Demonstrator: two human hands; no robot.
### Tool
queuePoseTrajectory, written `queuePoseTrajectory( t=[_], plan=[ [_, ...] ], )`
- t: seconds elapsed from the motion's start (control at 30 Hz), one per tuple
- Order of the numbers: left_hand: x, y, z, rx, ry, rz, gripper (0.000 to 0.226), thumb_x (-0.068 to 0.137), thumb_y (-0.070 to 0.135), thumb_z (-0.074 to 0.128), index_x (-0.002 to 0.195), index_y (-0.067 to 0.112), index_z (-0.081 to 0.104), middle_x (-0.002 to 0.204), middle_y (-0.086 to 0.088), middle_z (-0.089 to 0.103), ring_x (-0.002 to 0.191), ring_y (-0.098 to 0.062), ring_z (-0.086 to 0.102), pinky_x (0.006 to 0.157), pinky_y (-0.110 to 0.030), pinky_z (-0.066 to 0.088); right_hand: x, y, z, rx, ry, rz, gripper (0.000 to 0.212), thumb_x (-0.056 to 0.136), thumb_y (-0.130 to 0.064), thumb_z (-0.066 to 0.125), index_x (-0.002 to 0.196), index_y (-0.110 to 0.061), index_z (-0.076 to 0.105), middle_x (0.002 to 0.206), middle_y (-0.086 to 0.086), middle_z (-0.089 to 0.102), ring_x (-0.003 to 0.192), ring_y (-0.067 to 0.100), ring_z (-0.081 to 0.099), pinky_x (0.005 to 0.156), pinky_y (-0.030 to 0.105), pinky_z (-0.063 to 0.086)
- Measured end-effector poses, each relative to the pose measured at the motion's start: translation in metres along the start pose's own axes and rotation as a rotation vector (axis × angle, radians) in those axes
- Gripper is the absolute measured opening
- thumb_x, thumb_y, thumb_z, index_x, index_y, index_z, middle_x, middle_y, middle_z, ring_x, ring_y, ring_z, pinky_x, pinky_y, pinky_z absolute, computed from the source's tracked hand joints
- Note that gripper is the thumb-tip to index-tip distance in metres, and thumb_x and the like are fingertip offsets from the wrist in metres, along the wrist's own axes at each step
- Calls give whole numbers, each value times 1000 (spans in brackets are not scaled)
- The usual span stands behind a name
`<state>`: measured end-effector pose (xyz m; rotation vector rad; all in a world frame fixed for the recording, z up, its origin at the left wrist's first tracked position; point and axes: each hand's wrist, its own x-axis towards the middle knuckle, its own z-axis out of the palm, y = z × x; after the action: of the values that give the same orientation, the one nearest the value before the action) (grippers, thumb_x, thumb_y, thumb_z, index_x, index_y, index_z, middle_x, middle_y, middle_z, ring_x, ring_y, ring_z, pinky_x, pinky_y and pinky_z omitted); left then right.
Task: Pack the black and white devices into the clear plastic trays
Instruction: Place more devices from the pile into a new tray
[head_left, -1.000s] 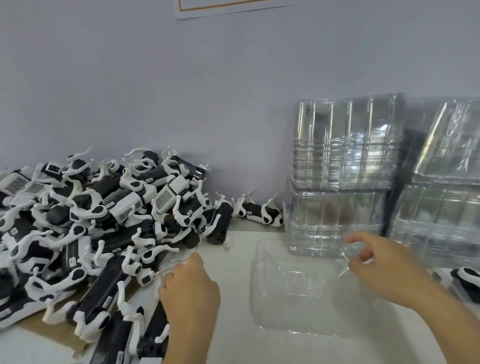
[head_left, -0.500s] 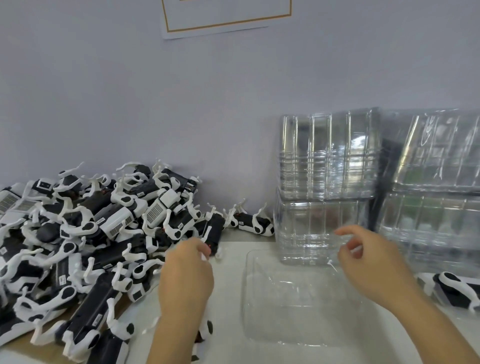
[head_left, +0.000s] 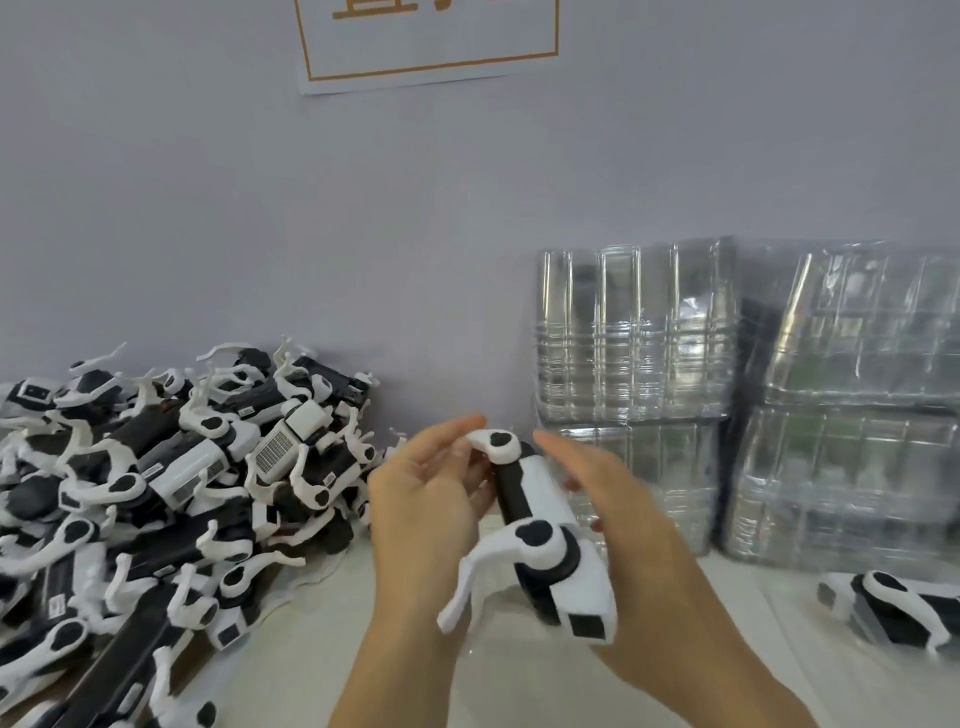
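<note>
A grey wall (head_left: 260, 208) rose behind a white table (head_left: 322, 644), with a paper sign (head_left: 431, 41) stuck up high. Stacks of clear plastic trays (head_left: 737, 400) stood against the wall on the right, and a big heap of black and white devices (head_left: 156, 493) lay on the left. Above the table's middle, the left hand (head_left: 431, 509) and right hand (head_left: 623, 525) held one device (head_left: 545, 535) between them, fingers curled round its sides. Another device (head_left: 893, 608) lay below the trays at far right.
</note>
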<state>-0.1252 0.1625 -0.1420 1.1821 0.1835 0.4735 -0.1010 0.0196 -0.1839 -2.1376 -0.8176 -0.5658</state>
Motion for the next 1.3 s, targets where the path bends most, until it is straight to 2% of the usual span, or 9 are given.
queuePoseTrajectory(
  t=[0.1, 0.23, 0.4, 0.57, 0.7, 0.93, 1.0, 1.13, 1.3],
  plan=[
    [1, -12, 3, -22, -70, -61, 30, 100, -3, 48, 99, 6, 76, 82, -14, 76, 73, -17, 74, 61, -23, 59, -3, 9, 1, -76, -122, -132, 29, 103, -23, 54, 132, -28, 53, 142, -7, 50, 138, 12, 43, 115, 27, 33],
    [3, -22, -5, -109, -151, -182, 24, 98, -3, 50, 103, 3, 73, 90, -20, 75, 74, -22, 73, 59, -26, 59, -20, -6, 2, 6, -37, -104, 66, 87, -31, 68, 145, -40, 37, 148, -18, 42, 139, 7, 40, 109, 26, 40],
    [5, -29, -14, -142, -322, -256, 30, 72, 12, 74, 100, 2, 76, 111, -29, 69, 96, -32, 69, 96, -49, 55, -17, 8, 4, 145, 70, 17, 43, 88, -37, 57, 128, -46, 44, 117, -24, 61, 107, 3, 63, 80, 26, 53],
    [10, -35, -9, 76, -202, -93, 30, 98, 12, 54, 88, 22, 80, 101, -3, 76, 88, -15, 71, 73, -30, 53, -15, 15, -10, 74, 174, 117, 29, 87, -52, 49, 116, -50, 45, 98, -26, 61, 88, -3, 63, 62, 15, 47],
    [10, -31, -8, 36, -174, 67, 29, 99, 23, 51, 91, 27, 78, 102, 1, 76, 102, -20, 69, 80, -34, 52, -14, 22, -28, -117, 127, 130, 23, 94, -51, 53, 117, -49, 50, 93, -23, 56, 91, 1, 53, 71, 20, 39],
    [5, -28, -17, 235, -524, 123, 41, 77, 57, 61, 116, 47, 67, 92, 3, 76, 78, -15, 73, 66, -23, 57, -16, 18, -46, -268, -178, 241, 28, 94, -55, 52, 121, -54, 43, 98, -20, 53, 92, 0, 51, 81, 31, 50],
    [6, -32, -16, 304, -509, 162, 34, 78, 56, 62, 110, 45, 68, 80, 4, 73, 71, -15, 71, 65, -26, 59, -17, 15, -45, -271, -191, 243, 29, 95, -51, 53, 120, -55, 39, 100, -21, 51, 94, 0, 50, 82, 31, 50],
    [6, -41, -13, 332, -380, 207, 27, 99, 47, 50, 97, 29, 71, 82, -4, 72, 80, -36, 69, 78, -58, 59, -16, 11, -37, -253, -108, 202, 29, 98, -43, 53, 122, -50, 39, 110, -26, 46, 105, -1, 43, 89, 29, 45],
    [4, -45, -11, 315, -374, 163, 38, 89, 58, 52, 91, 25, 71, 81, -9, 73, 70, -32, 69, 72, -54, 61, -11, -2, -25, -336, -78, 132, 44, 94, -46, 57, 131, -53, 34, 120, -30, 50, 112, 4, 42, 95, 33, 35]
  ],
)
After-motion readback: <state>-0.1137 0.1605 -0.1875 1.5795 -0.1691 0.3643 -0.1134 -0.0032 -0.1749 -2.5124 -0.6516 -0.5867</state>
